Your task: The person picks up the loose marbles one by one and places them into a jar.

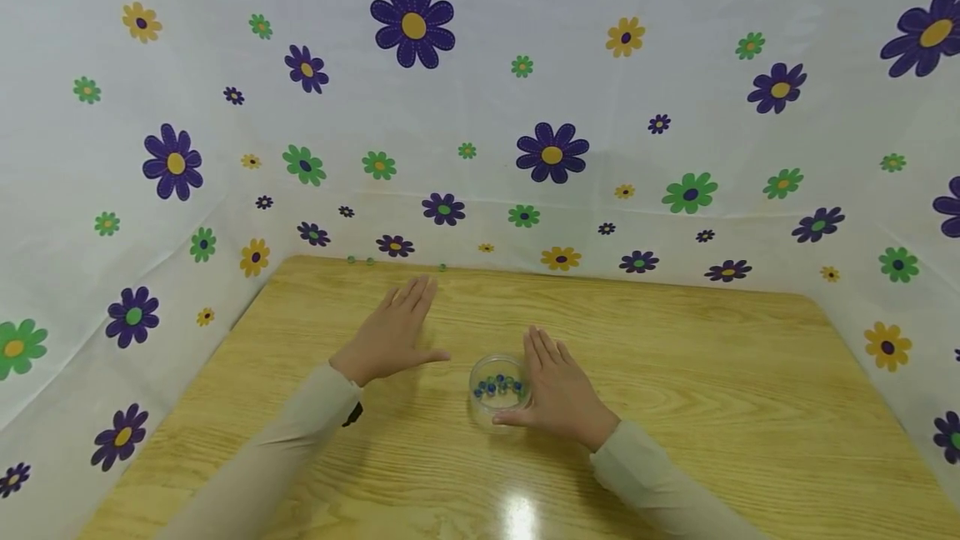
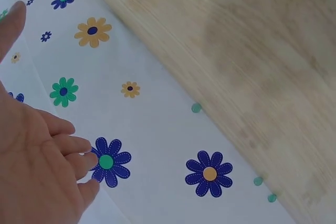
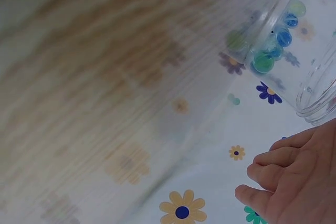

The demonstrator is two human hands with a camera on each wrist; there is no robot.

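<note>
A clear round plastic jar (image 1: 482, 417), its mouth uncovered, stands on the wooden table and holds several blue and green marbles (image 1: 491, 388). My right hand (image 1: 562, 398) is right beside the jar, its fingers extended and the thumb crossing the jar's near side in the head view. In the right wrist view those fingers lie close to the threaded rim of the jar (image 3: 310, 103). To the left of the jar my left hand (image 1: 388, 338) hovers over the table with fingers straight, thumb spread toward the jar and nothing in its grasp.
Three green marbles lie along the table's back edge: one marble (image 1: 442, 267) stands apart from a pair, whose left marble (image 1: 351, 260) is farthest left. A white cloth with printed flowers (image 1: 465, 107) encloses the back and sides of the table (image 1: 712, 373).
</note>
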